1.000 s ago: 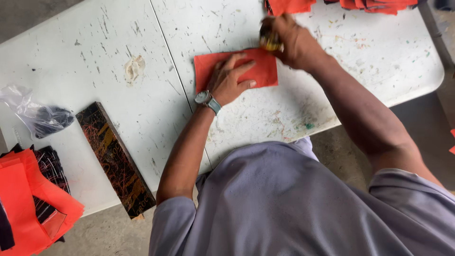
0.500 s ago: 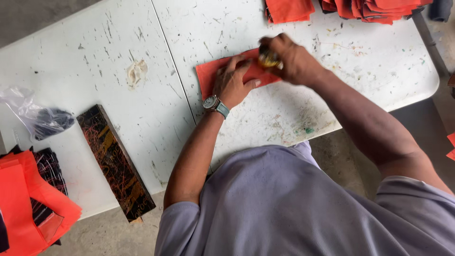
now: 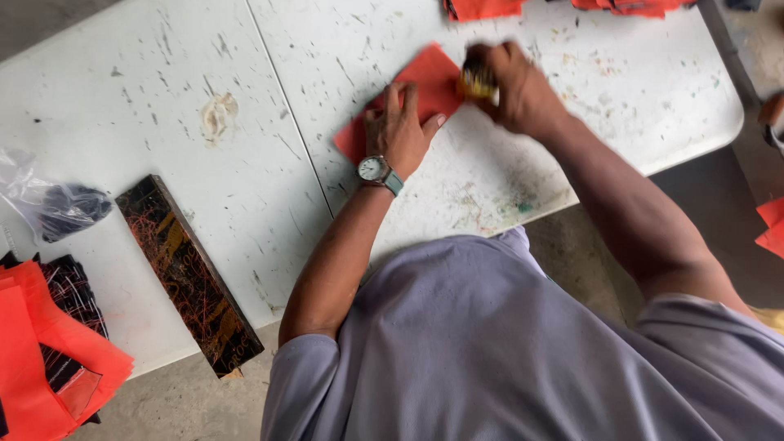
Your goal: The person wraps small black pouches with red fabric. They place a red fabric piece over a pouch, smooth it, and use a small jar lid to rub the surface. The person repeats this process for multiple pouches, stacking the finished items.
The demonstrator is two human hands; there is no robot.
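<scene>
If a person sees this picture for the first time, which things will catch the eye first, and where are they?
First, the red sheet at the top middle of the white table, pressed flat by the left hand, which wears a watch. The right hand holds a small yellowish thing at the sheet's right edge; it is blurred. A dark scratched board lies slantwise at the lower left.
</scene>
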